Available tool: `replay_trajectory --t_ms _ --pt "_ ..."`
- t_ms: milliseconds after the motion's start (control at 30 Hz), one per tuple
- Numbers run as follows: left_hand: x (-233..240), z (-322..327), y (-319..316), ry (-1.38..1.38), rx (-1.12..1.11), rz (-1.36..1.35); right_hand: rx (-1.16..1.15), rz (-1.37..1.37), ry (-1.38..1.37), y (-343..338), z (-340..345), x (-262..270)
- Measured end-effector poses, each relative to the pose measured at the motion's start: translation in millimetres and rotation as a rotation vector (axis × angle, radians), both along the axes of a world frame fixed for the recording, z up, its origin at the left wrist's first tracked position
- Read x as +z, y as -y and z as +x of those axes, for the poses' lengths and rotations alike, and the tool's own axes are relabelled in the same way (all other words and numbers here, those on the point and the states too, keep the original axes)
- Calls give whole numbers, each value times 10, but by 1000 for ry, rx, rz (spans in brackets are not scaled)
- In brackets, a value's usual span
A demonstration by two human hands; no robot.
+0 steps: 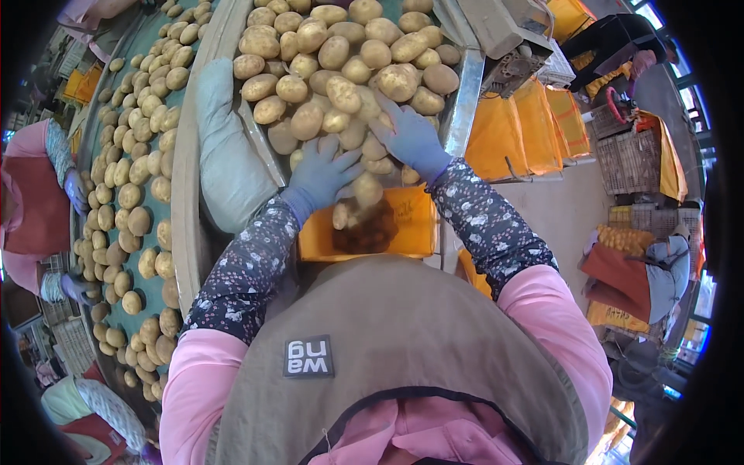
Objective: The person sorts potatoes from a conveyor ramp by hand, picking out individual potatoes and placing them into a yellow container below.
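My left hand point(323, 174), in a blue-grey glove, spreads its fingers over the lower left edge of a heap of potatoes point(334, 53) on a metal-sided chute. On the heap's right side, my right hand point(411, 137), gloved alike, touches potatoes with its fingers apart; neither hand grasps one. Between the hands, potatoes tumble off the chute's end, one of them blurred point(367, 189). Just below is the mouth of an orange bag point(415, 224), close to my apron point(383, 325). Darker potatoes point(366, 229) lie deep inside it.
Left of the chute runs a green conveyor belt point(149, 229) carrying many potatoes, behind a raised edge point(189, 145). A padded grey wrap point(229, 151) covers the chute's left side. Orange bags point(503, 136) hang at the right. Co-workers point(38, 197) stand beyond the belt; another person point(630, 273) bends at right.
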State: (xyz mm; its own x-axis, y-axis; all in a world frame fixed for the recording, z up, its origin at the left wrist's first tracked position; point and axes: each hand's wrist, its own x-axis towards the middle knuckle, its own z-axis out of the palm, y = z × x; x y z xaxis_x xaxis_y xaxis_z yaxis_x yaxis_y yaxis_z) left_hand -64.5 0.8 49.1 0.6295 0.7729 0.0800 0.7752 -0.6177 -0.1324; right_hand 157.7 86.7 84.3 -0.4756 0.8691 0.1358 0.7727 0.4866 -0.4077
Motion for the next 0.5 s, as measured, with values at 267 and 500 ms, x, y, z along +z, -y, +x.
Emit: replay_trajectory --t_ms 267,500 --pt "-83 58 -56 7 -135 177 158 527 -419 -107 -473 163" --pt "-167 118 -137 -106 -61 -82 196 300 -288 -325 -1408 488"
